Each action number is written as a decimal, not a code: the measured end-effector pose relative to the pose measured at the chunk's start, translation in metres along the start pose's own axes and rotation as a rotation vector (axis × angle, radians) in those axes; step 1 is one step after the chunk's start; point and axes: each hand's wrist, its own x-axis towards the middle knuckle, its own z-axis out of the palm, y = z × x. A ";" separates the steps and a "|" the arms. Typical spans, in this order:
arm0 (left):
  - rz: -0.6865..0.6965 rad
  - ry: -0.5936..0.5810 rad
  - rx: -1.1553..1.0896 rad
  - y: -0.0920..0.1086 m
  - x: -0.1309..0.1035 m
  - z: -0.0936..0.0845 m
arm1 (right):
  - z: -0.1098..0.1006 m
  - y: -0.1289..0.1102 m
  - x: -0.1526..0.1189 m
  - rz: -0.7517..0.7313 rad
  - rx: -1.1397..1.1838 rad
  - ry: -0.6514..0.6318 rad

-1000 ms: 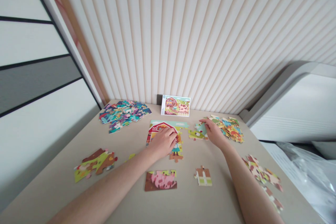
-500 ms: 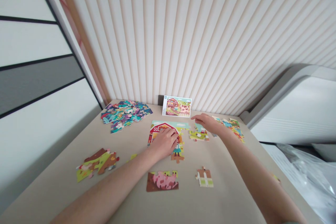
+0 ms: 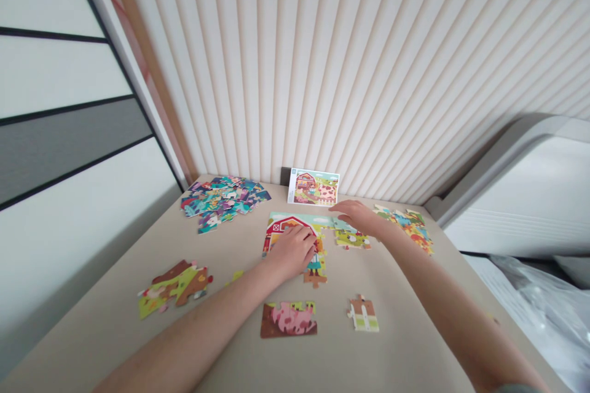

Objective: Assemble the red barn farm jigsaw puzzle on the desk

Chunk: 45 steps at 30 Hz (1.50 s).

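Observation:
My left hand (image 3: pixel 291 250) lies on the joined barn section (image 3: pixel 281 223) of a jigsaw puzzle, covering part of the barn, its fingers lightly bent and holding nothing that I can see. The figure in a blue skirt (image 3: pixel 314 265) shows beside its fingertips. My right hand (image 3: pixel 356 217) is over the far edge of the joined sheep pieces (image 3: pixel 351 238), fingers stretched to the left and apparently bare; what lies under its palm is hidden. A pink pig section (image 3: pixel 289 319) and a fence section (image 3: pixel 364 314) lie nearer to me.
Against the pleated wall leans a picture card (image 3: pixel 314 187) of the farm scene. Blue and purple pieces (image 3: pixel 225 199) are heaped at the back left, more colourful pieces (image 3: pixel 410 227) at the back right. Loose green and brown pieces (image 3: pixel 175 287) lie on the left of the table (image 3: pixel 230 350).
My right hand has shifted slightly left and now covers more of the sheep section's upper edge. My left hand stays on the barn section. The whole view has moved slightly.

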 end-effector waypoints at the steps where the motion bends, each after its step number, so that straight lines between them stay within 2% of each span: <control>1: 0.000 0.002 -0.004 0.000 0.000 0.000 | -0.001 0.002 -0.007 0.042 -0.003 0.038; 4: 0.001 0.004 -0.008 0.000 0.000 0.000 | 0.000 0.009 -0.029 0.147 0.037 0.107; 9: 0.003 -0.004 -0.001 0.001 0.001 -0.002 | 0.018 0.011 -0.049 0.167 0.187 0.134; 17: 0.007 -0.014 0.009 0.000 0.001 -0.001 | 0.041 0.017 -0.045 0.127 0.245 0.162; 24: 0.008 -0.023 0.026 0.000 0.001 -0.001 | 0.041 0.022 -0.051 0.115 0.177 0.158; 32: 0.008 -0.020 0.021 0.000 0.001 -0.002 | 0.041 0.023 -0.053 -0.014 0.073 0.179; 45: 0.037 -0.043 0.030 -0.007 0.002 0.003 | 0.047 0.023 -0.055 0.007 0.055 0.185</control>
